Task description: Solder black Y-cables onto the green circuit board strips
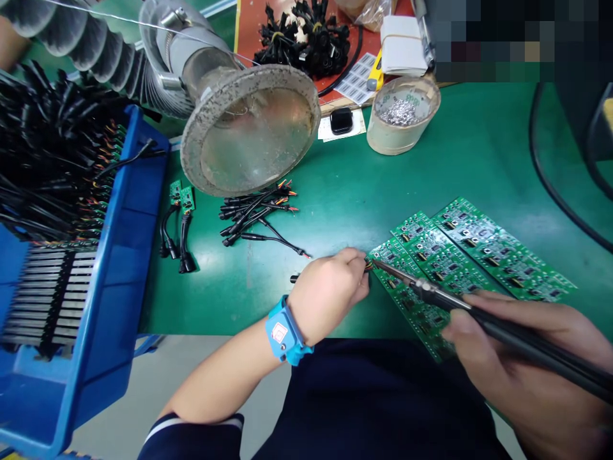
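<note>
My left hand (pixel 330 291), a blue wrist strap (pixel 285 332) on its wrist, is closed on a black cable (pixel 294 279). Most of that cable is hidden under the hand; its coloured wire ends come out at the fingertips, by the corner of a green circuit board panel (pixel 407 300). In my right hand (pixel 531 364) is a soldering iron (pixel 460 303), its tip down at those wire ends and the board's edge. Two more circuit board panels (pixel 502 249) lie alongside to the right. Left of my left hand rests a bunch of black cables (pixel 253 214) with bare coloured ends.
A fume extractor hood (pixel 249 134) hangs over the bench. Two small boards with cables (pixel 182 198) lie near a blue bin (pixel 124 236) full of cables. Behind are a tub of metal bits (pixel 402 131), a yellow cutter (pixel 376 73) and cable bundles (pixel 306 41).
</note>
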### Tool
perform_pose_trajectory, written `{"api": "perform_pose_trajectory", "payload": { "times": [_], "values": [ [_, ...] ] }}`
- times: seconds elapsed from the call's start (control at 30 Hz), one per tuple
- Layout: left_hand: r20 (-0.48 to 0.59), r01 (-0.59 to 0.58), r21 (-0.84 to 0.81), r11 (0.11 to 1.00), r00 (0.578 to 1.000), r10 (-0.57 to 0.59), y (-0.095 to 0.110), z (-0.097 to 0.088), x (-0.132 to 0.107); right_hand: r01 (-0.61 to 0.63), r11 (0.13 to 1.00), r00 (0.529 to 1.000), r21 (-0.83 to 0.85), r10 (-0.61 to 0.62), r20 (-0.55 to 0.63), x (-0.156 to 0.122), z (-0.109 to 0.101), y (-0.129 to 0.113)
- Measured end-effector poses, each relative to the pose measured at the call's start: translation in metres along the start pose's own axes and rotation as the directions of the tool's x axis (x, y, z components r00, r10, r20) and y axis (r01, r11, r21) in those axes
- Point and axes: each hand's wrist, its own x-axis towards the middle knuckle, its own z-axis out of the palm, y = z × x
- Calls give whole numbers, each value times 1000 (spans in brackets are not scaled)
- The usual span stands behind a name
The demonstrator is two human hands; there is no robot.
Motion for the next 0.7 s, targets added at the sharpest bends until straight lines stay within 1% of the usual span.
{"api": "perform_pose_trajectory", "payload": {
  "times": [0.13,0.4,0.47,0.6,0.7],
  "values": [
    [-4,-3,7,1000,1000,3,0,0,0,-16,1000,1000,-20,17,18,2,1,-4],
    [-15,-7,16,1000,1000,7,-1,2,0,-115,993,991,28,113,68,7,0,-6],
    [-14,-6,15,1000,1000,7,-1,2,0,-142,988,989,64,139,52,8,-1,-7],
    [-18,-6,17,1000,1000,7,0,2,0,-180,961,983,209,183,2,7,-5,-6],
    [-19,-8,9,1000,1000,8,0,2,0,-177,959,983,221,184,-10,0,-7,2]
  ]
}}
